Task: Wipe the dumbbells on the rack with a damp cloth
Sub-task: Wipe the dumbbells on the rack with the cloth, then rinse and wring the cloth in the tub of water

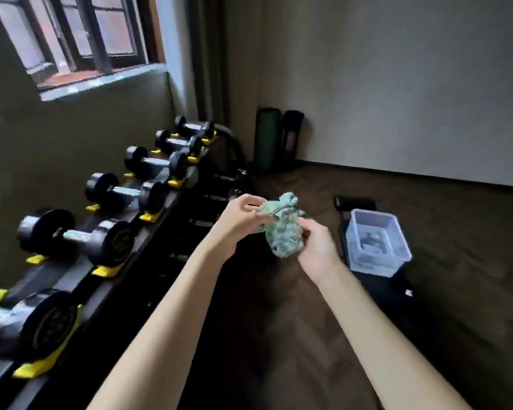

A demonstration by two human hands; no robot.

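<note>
left grip (240, 220), right grip (317, 247) hold cloth (283, 229); lettering (120, 242) blurred.

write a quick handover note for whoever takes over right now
Left hand: fingers pinch the cloth's upper edge.
Right hand: grips the bunched cloth from the other side.
Things: the cloth is held in the air, right of the rack, touching no dumbbell. The dumbbells sit in a row on the rack's top tier, under the window. A clear tub stands on the floor to the right.
Done: cloth in hand. Whether any dumbbell has been wiped cannot be told.
Left: bring the cloth to the rack and wipe each dumbbell.
</note>
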